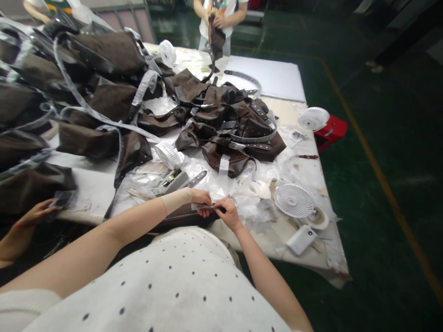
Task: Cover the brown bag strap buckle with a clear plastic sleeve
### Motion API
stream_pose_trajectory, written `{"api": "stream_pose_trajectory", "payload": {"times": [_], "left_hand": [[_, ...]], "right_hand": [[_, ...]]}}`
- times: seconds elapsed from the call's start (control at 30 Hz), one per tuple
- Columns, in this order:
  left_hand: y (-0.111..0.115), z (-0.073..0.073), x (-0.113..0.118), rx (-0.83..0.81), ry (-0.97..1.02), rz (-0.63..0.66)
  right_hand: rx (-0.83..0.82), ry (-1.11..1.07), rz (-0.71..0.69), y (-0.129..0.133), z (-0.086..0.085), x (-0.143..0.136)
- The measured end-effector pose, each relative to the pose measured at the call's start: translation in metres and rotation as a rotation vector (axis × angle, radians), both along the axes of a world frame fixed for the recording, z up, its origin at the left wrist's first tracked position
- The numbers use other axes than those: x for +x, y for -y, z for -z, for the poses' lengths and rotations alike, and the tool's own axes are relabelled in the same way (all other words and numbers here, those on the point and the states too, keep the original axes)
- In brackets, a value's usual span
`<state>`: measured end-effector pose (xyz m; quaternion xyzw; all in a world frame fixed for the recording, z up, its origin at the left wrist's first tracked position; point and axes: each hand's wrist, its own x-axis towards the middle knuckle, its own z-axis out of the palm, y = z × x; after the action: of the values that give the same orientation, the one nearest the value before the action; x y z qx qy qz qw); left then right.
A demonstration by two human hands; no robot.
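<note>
At the table's near edge, my left hand [201, 198], with a beige sleeve or wrap at its wrist, is closed on a small strip of clear plastic film [196, 207]. My right hand [228, 213] pinches at the strip's right end, thumb and fingers together. The two hands almost touch. Beneath them lies a dark brown bag [182, 219], partly hidden by my left forearm and my shirt. Just beyond my hands are a grey tape dispenser [175, 182] and a dark studded strap [196, 179]. Fine detail between my fingertips is too small to make out.
Brown bags [238, 115] are heaped mid-table, with more wrapped bags [107, 53] at left. A white fan [294, 200], tape roll [318, 217] and phone [302, 240] lie right. A co-worker's hand [36, 213] is at left; another person [221, 20] stands across.
</note>
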<state>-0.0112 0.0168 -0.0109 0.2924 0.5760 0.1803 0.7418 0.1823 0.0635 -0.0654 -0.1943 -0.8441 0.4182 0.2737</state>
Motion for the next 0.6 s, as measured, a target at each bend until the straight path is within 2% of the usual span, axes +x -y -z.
{"api": "stream_pose_trajectory", "payload": {"times": [0.13,0.2,0.23,0.37,0.4,0.5,0.6], "left_hand": [[0.001,0.008,0.009,0.022,-0.004,0.098],[0.004,0.012,0.01,0.051,-0.016,0.108],[0.006,0.013,0.01,0.066,-0.024,0.106],[0.016,0.015,0.014,0.119,-0.064,0.072],[0.019,0.015,0.016,0.132,-0.077,0.059],[0.025,0.017,0.023,0.166,-0.133,0.026],[0.028,0.021,0.03,0.196,-0.212,0.003]], "right_hand": [[0.052,0.033,0.016,0.0,-0.003,0.006],[0.008,0.043,0.058,0.003,-0.006,0.011],[-0.077,0.039,0.118,0.006,-0.007,0.013],[-0.598,0.026,0.459,0.027,-0.008,0.02],[-0.688,0.04,0.499,0.033,-0.007,0.02],[-0.884,0.081,0.504,0.05,-0.001,0.013],[-1.077,0.044,0.539,0.06,0.002,0.001]]}}
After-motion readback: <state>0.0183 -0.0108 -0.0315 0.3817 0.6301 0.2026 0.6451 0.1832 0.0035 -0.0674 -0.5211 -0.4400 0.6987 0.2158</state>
